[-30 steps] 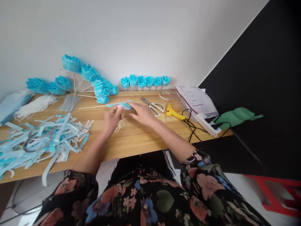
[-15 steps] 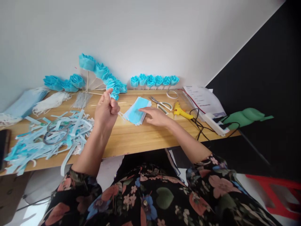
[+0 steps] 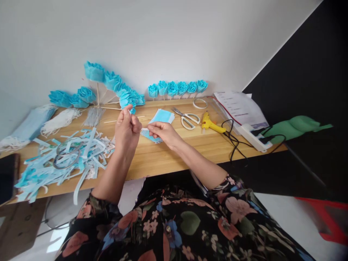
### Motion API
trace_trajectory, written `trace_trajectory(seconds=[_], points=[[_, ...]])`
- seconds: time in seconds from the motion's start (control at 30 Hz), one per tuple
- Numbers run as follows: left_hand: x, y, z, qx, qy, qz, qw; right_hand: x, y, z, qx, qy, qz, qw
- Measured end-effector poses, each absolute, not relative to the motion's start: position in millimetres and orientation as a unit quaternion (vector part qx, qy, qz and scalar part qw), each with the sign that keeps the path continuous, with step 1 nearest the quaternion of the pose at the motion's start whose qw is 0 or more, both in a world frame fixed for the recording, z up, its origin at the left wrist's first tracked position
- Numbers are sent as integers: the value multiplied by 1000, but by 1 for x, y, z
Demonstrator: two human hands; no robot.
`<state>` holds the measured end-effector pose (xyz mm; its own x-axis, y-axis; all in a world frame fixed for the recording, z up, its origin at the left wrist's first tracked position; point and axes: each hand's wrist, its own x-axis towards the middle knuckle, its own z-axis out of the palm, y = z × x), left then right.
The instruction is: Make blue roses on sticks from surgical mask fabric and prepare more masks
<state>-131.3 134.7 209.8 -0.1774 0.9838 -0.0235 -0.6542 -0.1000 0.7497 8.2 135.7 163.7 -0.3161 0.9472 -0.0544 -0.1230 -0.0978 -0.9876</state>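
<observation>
My left hand (image 3: pixel 127 125) is closed in a fist with the thumb on top, raised over the table. A short white cord (image 3: pixel 145 129) runs from this fist to my right hand (image 3: pixel 163 133), whose thumb and fingers pinch its other end. The fist hides most of the cord. Beneath and behind my right hand lies a small stack of blue and white mask fabric pieces (image 3: pixel 163 116), partly covered by the fingers. Just beyond my left hand, blue fabric flowers (image 3: pixel 126 97) on sticks lean at the wall.
Scissors (image 3: pixel 187 119), a white tape roll (image 3: pixel 200 103), a yellow glue gun (image 3: pixel 213 125) and a power strip (image 3: pixel 252 137) lie to the right. Cut strips (image 3: pixel 62 163), white cords (image 3: pixel 61 121), face masks (image 3: pixel 29 125) and a phone (image 3: pixel 9 177) are left. Several flowers (image 3: pixel 172 88) line the wall.
My right hand has left the fabric stack, moved left and closed in a pinch on the white cord by my left fist. The left fist stays closed, and the view has shifted slightly.
</observation>
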Motion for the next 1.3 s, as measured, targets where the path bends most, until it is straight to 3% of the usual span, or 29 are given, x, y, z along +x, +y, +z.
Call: trace_trajectory(seconds=[0.17, 0.33, 0.53, 0.67, 0.87, 1.07, 1.3], points=[[-138, 137, 198, 279, 332, 685, 585, 38, 144, 180, -426, -650, 449, 440], [-147, 136, 195, 433, 366, 682, 462, 66, 149, 214, -394, -769, 359, 352], [-130, 132, 201, 641, 406, 472, 449, 71, 158, 239, -364, -832, 317, 274], [-120, 134, 198, 660, 392, 399, 502, 74, 162, 239, -345, -834, 328, 279], [-107, 142, 180, 517, 433, 432, 599, 74, 177, 223, -370, -797, 361, 312], [-110, 148, 173, 405, 413, 471, 666, 67, 201, 192, -407, -642, 444, 474], [-113, 150, 168, 361, 392, 488, 692, 59, 192, 155, -386, -600, 556, 427]])
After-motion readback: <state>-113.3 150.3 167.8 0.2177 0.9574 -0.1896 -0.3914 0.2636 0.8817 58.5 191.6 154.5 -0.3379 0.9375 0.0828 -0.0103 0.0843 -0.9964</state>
